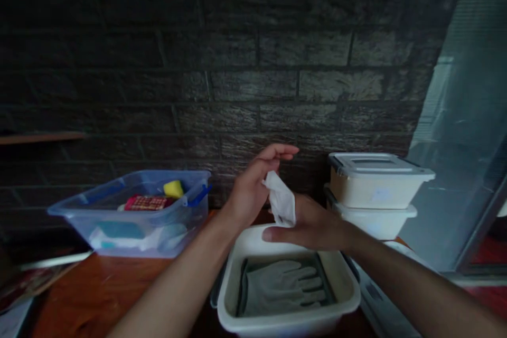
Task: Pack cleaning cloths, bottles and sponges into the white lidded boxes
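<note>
Dark brick fills the background above a brown wooden table, whose near edge is out of view. Towards its far left corner sits a blue tub; towards its far right corner stand two stacked boxes. Between them and nearer the person is a white tub with a grey glove lying inside.

Just above that tub's far rim, in the air between both hands, is a white cloth. The left hand has its fingers loosely bent and pointing away from the palm, near the cloth's upper end; whether it pinches that end cannot be told. The right hand has its thumb stretched out below the cloth, its fingers mostly hidden, so its grip is also unclear.

The cloth looks thin, limp and very light, so it should fold under slight pressure and hold no shape. It seems unlikely to slip, though thin stuff could tear if tugged. Best hold: a gentle fingertip pinch at the upper corner and another at the lower end.
</note>
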A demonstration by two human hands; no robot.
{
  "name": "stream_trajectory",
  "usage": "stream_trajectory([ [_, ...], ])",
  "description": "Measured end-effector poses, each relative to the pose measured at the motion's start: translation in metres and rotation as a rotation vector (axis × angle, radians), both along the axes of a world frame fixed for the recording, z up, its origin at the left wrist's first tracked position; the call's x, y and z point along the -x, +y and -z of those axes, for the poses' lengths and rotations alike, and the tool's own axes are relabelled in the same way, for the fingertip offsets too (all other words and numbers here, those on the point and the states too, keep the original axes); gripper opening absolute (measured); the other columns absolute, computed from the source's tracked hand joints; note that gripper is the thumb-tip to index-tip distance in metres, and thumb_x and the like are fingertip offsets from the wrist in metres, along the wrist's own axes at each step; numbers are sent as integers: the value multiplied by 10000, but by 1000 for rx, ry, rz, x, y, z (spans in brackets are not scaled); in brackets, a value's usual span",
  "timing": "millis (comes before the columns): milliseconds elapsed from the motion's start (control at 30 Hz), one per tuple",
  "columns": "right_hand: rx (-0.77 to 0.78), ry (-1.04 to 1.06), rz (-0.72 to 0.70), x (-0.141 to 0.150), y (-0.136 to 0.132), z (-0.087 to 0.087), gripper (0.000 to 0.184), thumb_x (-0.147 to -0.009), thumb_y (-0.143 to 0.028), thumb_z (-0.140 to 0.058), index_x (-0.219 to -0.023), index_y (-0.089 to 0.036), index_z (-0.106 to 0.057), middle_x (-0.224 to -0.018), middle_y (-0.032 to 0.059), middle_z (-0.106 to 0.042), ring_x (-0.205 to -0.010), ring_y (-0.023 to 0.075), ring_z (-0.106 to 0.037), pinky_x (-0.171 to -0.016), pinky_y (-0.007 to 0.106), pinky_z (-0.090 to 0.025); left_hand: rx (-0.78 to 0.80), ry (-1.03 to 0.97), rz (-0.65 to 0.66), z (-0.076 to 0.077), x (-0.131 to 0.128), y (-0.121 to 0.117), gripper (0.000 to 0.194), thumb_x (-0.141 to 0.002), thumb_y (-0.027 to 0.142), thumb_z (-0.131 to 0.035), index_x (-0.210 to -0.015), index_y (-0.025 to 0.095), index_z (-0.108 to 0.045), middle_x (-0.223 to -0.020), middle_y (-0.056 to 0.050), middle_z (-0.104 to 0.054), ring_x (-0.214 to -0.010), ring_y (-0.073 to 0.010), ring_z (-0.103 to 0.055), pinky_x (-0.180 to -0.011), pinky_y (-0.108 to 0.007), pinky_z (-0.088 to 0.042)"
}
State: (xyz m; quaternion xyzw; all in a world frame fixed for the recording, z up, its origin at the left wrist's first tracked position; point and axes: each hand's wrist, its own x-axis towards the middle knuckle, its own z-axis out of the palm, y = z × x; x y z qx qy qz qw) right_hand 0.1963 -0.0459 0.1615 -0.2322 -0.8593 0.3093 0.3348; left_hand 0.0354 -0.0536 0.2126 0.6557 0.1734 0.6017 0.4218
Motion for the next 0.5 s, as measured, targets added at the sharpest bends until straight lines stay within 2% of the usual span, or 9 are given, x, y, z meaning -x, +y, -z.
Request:
stream_trajectory([
  [33,-2,2,60,2,2,6,406,-943,-530,-641,-1085,-156,-710,-914,30,-706,-805,178,-617,-721,279,-483,18,-10,12,3,-1,1,408,-801,238,-478,-1102,149,-739,-1240,-74,-675,-1220,-250,-525,-959,-308,-406],
  [67,18,6,122,2,4,11,449,-1012,-538,-515,-942,-142,-714,-811,28,-679,-718,157,-581,-656,268,-449,33,-10,3,6,0,2,445,-744,207,-476,-1100,149,-736,-1254,-70,-669,-1239,-253,-510,-982,-312,-395],
  [133,33,44,175,-1,9,18,533,-1057,-528,-409,-847,-132,-697,-743,25,-640,-662,139,-533,-607,259,-401,89,44,-65,14,6,4,564,-627,141,-495,-1143,172,-719,-1224,-49,-668,-1163,-240,-538,-939,-308,-409],
  [200,27,112,179,-6,14,22,509,-1047,-528,-446,-847,-129,-691,-724,12,-607,-650,125,-494,-587,249,-368,176,162,-127,24,14,5,689,-581,73,-523,-1236,216,-680,-1154,-25,-671,-999,-206,-578,-818,-290,-427],
  [300,74,245,156,-9,19,21,468,-1024,-539,-501,-876,-130,-677,-699,-8,-563,-616,105,-429,-547,236,-325,214,262,-75,39,22,6,624,-708,62,-615,-1309,226,-623,-1167,-42,-675,-975,-198,-608,-808,-284,-443],
  [367,125,323,166,-8,19,18,459,-1007,-552,-529,-914,-128,-677,-719,-3,-577,-614,102,-424,-534,229,-317,195,266,-6,45,23,7,490,-814,168,-694,-1296,200,-609,-1127,-66,-687,-975,-208,-627,-828,-297,-461],
  [433,168,380,202,-7,18,13,469,-984,-568,-564,-911,-121,-683,-725,6,-587,-611,101,-427,-525,226,-314,184,279,8,46,23,9,381,-868,307,-732,-1207,169,-630,-968,-54,-690,-843,-184,-622,-736,-277,-462],
  [500,240,418,236,-8,15,8,500,-956,-598,-593,-888,-111,-684,-695,4,-573,-582,94,-409,-503,223,-297,169,297,-41,45,24,10,316,-901,420,-710,-1041,142,-654,-784,-14,-634,-669,-133,-541,-599,-239,-403],
])
